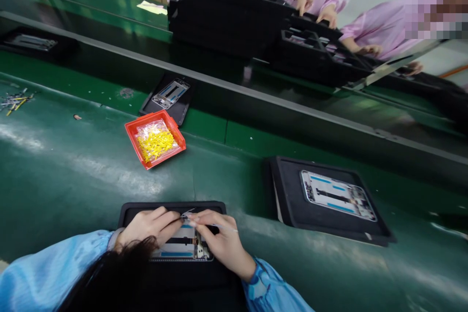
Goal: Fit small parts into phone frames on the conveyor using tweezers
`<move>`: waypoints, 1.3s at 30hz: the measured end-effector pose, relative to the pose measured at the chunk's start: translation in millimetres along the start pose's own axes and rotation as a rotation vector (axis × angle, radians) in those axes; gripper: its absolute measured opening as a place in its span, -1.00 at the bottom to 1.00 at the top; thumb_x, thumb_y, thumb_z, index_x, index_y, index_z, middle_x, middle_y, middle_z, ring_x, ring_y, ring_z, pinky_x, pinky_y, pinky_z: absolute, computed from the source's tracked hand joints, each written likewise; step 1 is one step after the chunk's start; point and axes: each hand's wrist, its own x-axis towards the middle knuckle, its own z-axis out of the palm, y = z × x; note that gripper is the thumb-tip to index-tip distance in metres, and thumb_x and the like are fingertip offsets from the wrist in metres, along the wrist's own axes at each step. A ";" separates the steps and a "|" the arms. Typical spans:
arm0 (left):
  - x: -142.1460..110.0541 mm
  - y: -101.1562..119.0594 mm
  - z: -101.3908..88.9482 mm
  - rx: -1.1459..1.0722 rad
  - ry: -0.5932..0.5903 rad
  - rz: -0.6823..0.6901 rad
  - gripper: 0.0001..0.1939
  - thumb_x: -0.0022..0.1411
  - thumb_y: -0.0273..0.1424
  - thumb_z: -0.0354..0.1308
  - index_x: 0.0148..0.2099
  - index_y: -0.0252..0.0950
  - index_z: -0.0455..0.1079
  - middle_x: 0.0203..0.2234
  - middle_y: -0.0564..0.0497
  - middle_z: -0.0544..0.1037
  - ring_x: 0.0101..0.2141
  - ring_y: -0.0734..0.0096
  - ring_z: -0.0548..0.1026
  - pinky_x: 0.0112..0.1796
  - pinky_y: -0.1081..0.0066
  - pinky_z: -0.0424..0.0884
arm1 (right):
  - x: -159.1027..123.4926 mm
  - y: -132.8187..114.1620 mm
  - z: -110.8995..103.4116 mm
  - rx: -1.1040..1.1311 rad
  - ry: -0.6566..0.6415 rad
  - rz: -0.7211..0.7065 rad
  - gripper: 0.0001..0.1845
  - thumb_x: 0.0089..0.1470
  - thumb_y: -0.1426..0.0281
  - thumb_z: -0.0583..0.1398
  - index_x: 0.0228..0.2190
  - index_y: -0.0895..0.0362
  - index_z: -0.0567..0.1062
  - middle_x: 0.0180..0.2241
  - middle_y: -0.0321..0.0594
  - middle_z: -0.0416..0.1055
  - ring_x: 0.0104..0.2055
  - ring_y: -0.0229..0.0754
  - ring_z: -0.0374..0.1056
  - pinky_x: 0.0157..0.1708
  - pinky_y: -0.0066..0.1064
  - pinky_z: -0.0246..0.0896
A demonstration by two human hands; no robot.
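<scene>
A phone frame with blue strips and a black ribbon lies on a black tray in front of me. My left hand rests over the frame's left part, its fingers closed together at the upper edge; what they hold, if anything, is hidden. Beside it, my right hand pinches a thin pale stick that passes between its fingers. The fingertips of both hands almost meet at the frame's upper edge, where a fine, light-coloured sliver shows. Dark hair covers part of the tray's lower left.
Beyond the tray is a red bin of small yellow pieces. Other phone frames lie on black trays, one at right, one behind the bin. Loose strips lie at far left. Co-workers in pink handle black crates across a metal rail.
</scene>
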 end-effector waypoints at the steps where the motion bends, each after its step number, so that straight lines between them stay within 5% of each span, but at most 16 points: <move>1: 0.2 -0.2 -0.6 0.016 -0.009 0.007 -0.58 0.41 -0.55 -0.30 -0.21 -0.24 0.40 -0.37 0.07 0.47 -0.47 0.49 0.33 -0.57 0.53 0.26 | -0.1 0.3 -0.7 -0.009 -0.018 -0.016 -0.89 0.12 0.50 0.21 -0.40 0.05 0.50 -0.41 -0.22 0.59 -0.37 -0.17 0.54 -0.37 -0.45 0.47; 7: 15.6 -1.0 -18.5 0.057 -0.123 0.079 -0.61 0.37 -0.62 -0.27 -0.21 -0.33 0.40 -0.39 0.05 0.48 -0.48 0.50 0.36 -0.57 0.56 0.31 | 0.2 1.1 -5.8 -0.061 -0.124 0.018 -0.90 0.19 0.42 0.16 -0.38 0.06 0.46 -0.37 -0.20 0.57 -0.31 -0.16 0.53 -0.34 -0.40 0.45; 11: 21.3 0.1 -23.9 0.076 -0.085 0.104 -0.57 0.38 -0.61 -0.30 -0.25 -0.35 0.40 -0.41 0.03 0.50 -0.50 0.51 0.38 -0.59 0.55 0.31 | -3.3 0.8 -5.4 -0.095 -0.120 0.062 -0.92 0.21 0.37 0.15 -0.34 0.06 0.42 -0.36 -0.19 0.57 -0.30 -0.16 0.53 -0.32 -0.41 0.45; 18: 13.3 0.6 -16.9 0.156 -0.156 0.123 -0.68 0.32 -0.63 -0.17 -0.13 -0.33 0.41 -0.30 0.02 0.54 -0.44 0.51 0.42 -0.52 0.56 0.35 | -12.9 2.7 -4.1 -0.078 0.211 0.062 -0.93 0.23 0.35 0.12 -0.33 0.05 0.33 -0.44 -0.17 0.51 -0.37 -0.12 0.51 -0.40 -0.32 0.46; 25: 13.9 0.3 -16.4 0.170 -0.130 0.136 -0.71 0.32 -0.62 -0.13 -0.14 -0.35 0.42 -0.31 -0.02 0.55 -0.43 0.48 0.43 -0.50 0.55 0.31 | -9.2 0.4 -3.5 -0.198 0.043 -0.016 -0.94 0.20 0.44 0.13 -0.34 0.05 0.38 -0.43 -0.19 0.55 -0.38 -0.14 0.53 -0.41 -0.40 0.47; 39: 23.0 4.4 -18.6 0.133 -0.032 0.069 -0.60 0.34 -0.66 -0.25 -0.24 -0.35 0.41 -0.39 0.02 0.56 -0.49 0.48 0.40 -0.57 0.53 0.29 | -5.0 -3.0 -2.4 -0.318 -0.048 -0.112 -0.89 0.28 0.37 0.06 -0.31 0.07 0.35 -0.40 -0.16 0.56 -0.36 -0.17 0.54 -0.35 -0.46 0.44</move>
